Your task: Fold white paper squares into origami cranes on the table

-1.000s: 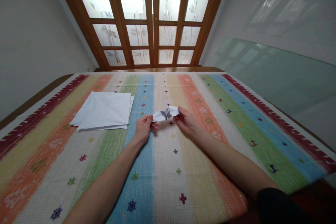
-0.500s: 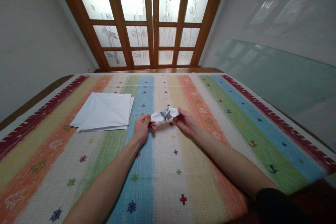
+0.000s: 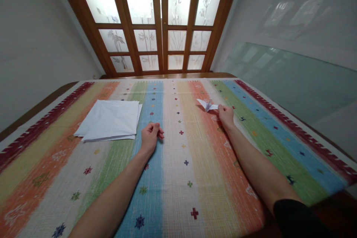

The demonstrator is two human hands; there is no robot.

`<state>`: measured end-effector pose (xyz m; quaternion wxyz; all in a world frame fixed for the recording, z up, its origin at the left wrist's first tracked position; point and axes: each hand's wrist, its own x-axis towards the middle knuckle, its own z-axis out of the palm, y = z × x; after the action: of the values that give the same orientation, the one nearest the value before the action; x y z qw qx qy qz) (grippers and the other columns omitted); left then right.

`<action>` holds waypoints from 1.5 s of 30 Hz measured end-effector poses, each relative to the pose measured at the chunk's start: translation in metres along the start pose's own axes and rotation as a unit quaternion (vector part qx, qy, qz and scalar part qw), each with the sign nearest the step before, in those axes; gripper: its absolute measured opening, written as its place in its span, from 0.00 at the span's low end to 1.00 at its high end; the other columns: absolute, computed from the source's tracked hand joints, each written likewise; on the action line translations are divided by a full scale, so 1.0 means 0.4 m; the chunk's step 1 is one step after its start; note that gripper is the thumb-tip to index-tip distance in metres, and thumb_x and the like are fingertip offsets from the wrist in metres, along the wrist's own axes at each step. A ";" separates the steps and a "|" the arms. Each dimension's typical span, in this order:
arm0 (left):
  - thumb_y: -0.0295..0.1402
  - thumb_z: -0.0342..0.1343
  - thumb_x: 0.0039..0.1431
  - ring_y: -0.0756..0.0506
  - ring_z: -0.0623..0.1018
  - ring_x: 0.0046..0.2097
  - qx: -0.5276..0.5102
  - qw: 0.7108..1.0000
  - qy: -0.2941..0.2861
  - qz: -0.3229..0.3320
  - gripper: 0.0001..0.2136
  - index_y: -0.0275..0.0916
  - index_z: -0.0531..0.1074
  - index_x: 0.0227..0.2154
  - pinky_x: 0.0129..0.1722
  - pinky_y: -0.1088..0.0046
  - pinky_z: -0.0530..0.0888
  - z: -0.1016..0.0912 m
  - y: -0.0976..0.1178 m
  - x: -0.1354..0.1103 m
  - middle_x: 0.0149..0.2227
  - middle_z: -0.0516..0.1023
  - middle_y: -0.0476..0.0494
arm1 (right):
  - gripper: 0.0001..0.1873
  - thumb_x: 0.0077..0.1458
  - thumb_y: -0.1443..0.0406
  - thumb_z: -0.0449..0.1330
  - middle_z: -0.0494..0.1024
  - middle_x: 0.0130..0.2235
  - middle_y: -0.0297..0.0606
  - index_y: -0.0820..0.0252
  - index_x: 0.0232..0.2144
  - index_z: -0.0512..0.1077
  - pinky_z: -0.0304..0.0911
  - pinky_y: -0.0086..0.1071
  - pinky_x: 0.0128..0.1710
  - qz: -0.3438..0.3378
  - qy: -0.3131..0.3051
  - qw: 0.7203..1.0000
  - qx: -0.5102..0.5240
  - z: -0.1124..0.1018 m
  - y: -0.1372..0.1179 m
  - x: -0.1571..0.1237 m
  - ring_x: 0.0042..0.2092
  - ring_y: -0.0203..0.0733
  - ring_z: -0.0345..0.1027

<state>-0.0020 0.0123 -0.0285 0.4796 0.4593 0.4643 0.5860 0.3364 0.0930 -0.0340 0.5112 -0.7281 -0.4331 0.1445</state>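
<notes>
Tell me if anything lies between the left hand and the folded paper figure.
Nothing visible. Only striped tablecloth lies between the left hand and the folded paper figure, which the right hand touches.

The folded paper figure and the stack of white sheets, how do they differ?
The folded paper figure is small and creased into points; the stack of white sheets is broad and flat. The figure sits at the fingertips of the right hand; the stack lies untouched, left of the left hand. Both are white paper on the striped tablecloth.
</notes>
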 end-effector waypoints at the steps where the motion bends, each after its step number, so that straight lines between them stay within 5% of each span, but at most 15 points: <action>1: 0.54 0.57 0.51 0.53 0.70 0.17 0.003 1.000 -0.003 0.000 0.23 0.37 0.67 0.19 0.18 0.78 0.67 0.001 0.002 -0.002 0.17 0.71 0.50 | 0.21 0.53 0.52 0.51 0.70 0.22 0.40 0.61 0.19 0.69 0.57 0.37 0.34 0.001 0.010 0.998 -0.054 -0.003 0.005 0.001 0.31 0.45 0.64; 7: 0.51 0.55 0.55 0.53 0.71 0.19 0.038 0.998 -0.002 0.041 0.19 0.38 0.68 0.25 0.19 0.78 0.67 0.012 -0.001 -0.015 0.22 0.73 0.50 | 0.20 0.54 0.56 0.50 0.71 0.48 0.53 0.63 0.41 0.73 0.55 0.50 0.51 -0.021 0.122 0.985 -0.121 0.007 -0.003 -0.026 0.52 0.56 0.61; 12: 0.42 0.55 0.56 0.48 0.76 0.29 0.214 0.968 0.049 0.123 0.11 0.39 0.70 0.31 0.28 0.74 0.71 -0.003 0.019 0.006 0.29 0.75 0.47 | 0.16 0.54 0.61 0.51 0.69 0.49 0.50 0.61 0.43 0.69 0.52 0.51 0.55 -0.075 0.167 0.980 -0.078 0.008 -0.008 -0.043 0.55 0.55 0.58; 16: 0.40 0.56 0.55 0.39 0.76 0.47 0.456 0.868 0.053 0.189 0.14 0.37 0.72 0.40 0.47 0.61 0.72 -0.079 0.072 0.044 0.43 0.78 0.37 | 0.18 0.48 0.67 0.51 0.67 0.47 0.48 0.62 0.44 0.65 0.54 0.51 0.56 -0.108 0.234 0.966 -0.021 -0.004 -0.012 -0.046 0.52 0.53 0.60; 20: 0.47 0.61 0.49 0.30 0.66 0.60 0.658 0.732 -0.005 0.178 0.28 0.35 0.69 0.51 0.59 0.51 0.63 -0.228 0.093 0.074 0.58 0.69 0.30 | 0.19 0.45 0.69 0.52 0.66 0.47 0.50 0.63 0.43 0.62 0.55 0.51 0.55 -0.144 0.271 0.951 0.018 -0.007 -0.026 -0.053 0.52 0.54 0.59; 22: 0.49 0.58 0.51 0.29 0.61 0.64 0.701 0.696 -0.047 0.148 0.31 0.37 0.66 0.55 0.60 0.48 0.60 -0.307 0.086 0.081 0.63 0.64 0.32 | 0.20 0.45 0.68 0.52 0.65 0.47 0.50 0.62 0.44 0.61 0.54 0.52 0.55 -0.164 0.268 0.949 0.026 -0.002 -0.036 -0.061 0.53 0.55 0.59; 26: 0.45 0.50 0.59 0.35 0.67 0.62 0.688 0.700 -0.141 0.129 0.26 0.37 0.66 0.56 0.60 0.57 0.63 -0.406 0.071 0.087 0.60 0.70 0.36 | 0.20 0.46 0.66 0.52 0.65 0.47 0.49 0.61 0.45 0.60 0.53 0.55 0.55 -0.208 0.224 0.952 0.022 0.020 -0.056 -0.088 0.54 0.55 0.58; 31: 0.35 0.41 0.62 0.39 0.75 0.55 0.671 0.723 -0.108 0.126 0.20 0.37 0.74 0.49 0.54 0.62 0.70 -0.429 0.080 0.090 0.53 0.77 0.38 | 0.18 0.50 0.63 0.52 0.66 0.47 0.48 0.61 0.45 0.63 0.57 0.54 0.54 -0.298 0.144 0.944 0.021 0.028 -0.069 -0.143 0.52 0.54 0.60; 37: 0.31 0.45 0.59 0.40 0.81 0.45 0.658 0.714 0.025 0.237 0.16 0.39 0.77 0.43 0.44 0.65 0.75 -0.374 0.109 0.084 0.44 0.82 0.41 | 0.17 0.56 0.61 0.56 0.69 0.46 0.48 0.59 0.48 0.65 0.60 0.52 0.53 -0.414 0.037 0.910 0.002 0.003 -0.059 -0.220 0.51 0.53 0.63; 42: 0.30 0.46 0.64 0.44 0.81 0.39 0.607 0.666 -0.136 0.411 0.12 0.38 0.75 0.41 0.36 0.70 0.74 -0.163 0.098 -0.010 0.39 0.83 0.40 | 0.33 0.56 0.59 0.60 0.66 0.57 0.53 0.59 0.61 0.57 0.59 0.53 0.56 -0.533 -0.094 0.840 -0.042 0.005 -0.067 -0.284 0.58 0.57 0.59; 45: 0.26 0.46 0.64 0.45 0.81 0.34 0.601 0.637 -0.232 0.424 0.09 0.36 0.72 0.39 0.30 0.72 0.73 -0.027 0.070 -0.090 0.35 0.82 0.40 | 0.29 0.58 0.61 0.58 0.68 0.59 0.48 0.56 0.61 0.60 0.56 0.51 0.59 -0.594 -0.183 0.780 -0.078 0.011 -0.079 -0.317 0.62 0.53 0.58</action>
<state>-0.0122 -0.0275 -0.0060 -0.1110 0.9136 0.3417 0.1906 0.2445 0.0003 -0.0378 0.3484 -0.3236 -0.8750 -0.0911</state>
